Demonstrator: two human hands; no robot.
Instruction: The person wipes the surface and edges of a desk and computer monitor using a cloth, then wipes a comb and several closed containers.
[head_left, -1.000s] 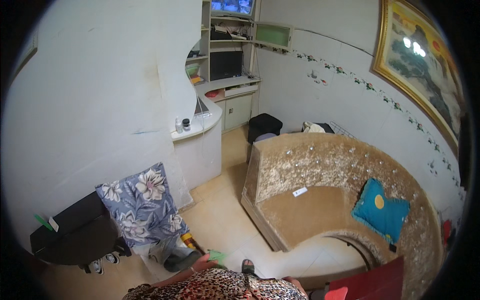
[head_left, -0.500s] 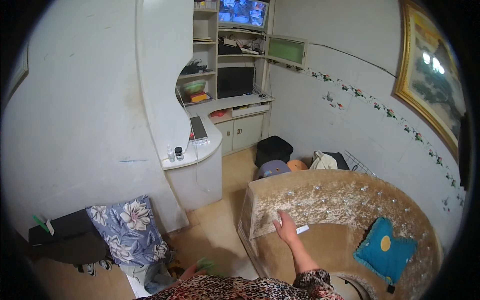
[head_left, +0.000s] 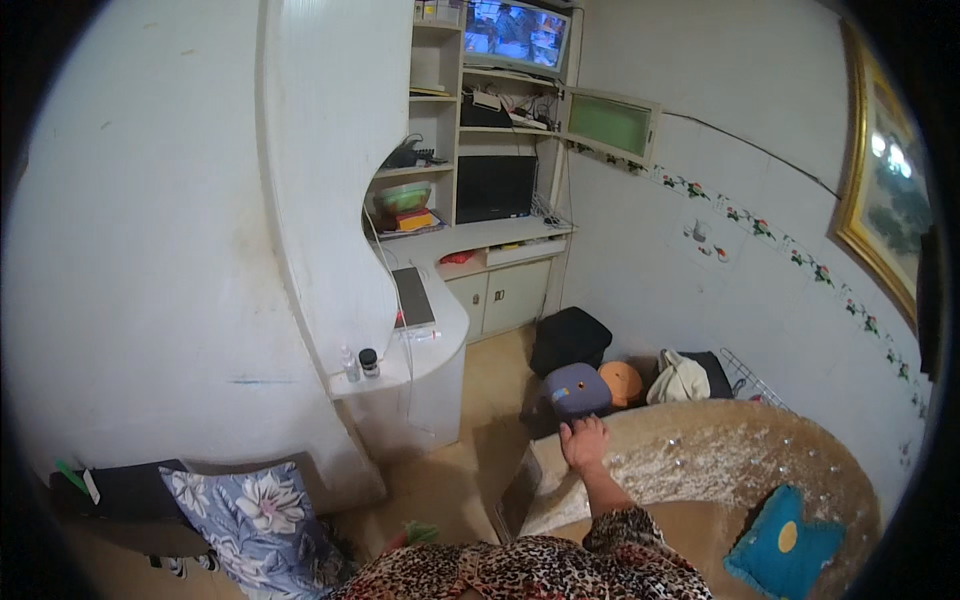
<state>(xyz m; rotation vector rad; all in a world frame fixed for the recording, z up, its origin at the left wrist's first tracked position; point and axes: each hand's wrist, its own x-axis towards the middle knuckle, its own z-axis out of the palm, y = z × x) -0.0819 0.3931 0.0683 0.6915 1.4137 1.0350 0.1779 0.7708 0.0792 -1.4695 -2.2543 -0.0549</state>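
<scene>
Far lit screen [head_left: 515, 35]: no words I can read.
Dark monitor [head_left: 495, 188] below it: no lettering I can make out.
Bottle [head_left: 349, 366] and jar [head_left: 369, 364] on the worktop [head_left: 452, 318]: any print too small for me.

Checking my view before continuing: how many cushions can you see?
2: a grey floral cushion at lower left, and a teal cushion on the curved sofa. Others could be hidden.

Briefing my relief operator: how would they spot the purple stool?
Find the curved tan sofa, with the right hand at the left end of its back. Just beyond that hand is the purple stool. Its rounded-square purple top distinguishes it from the round orange stool beside it.
</scene>
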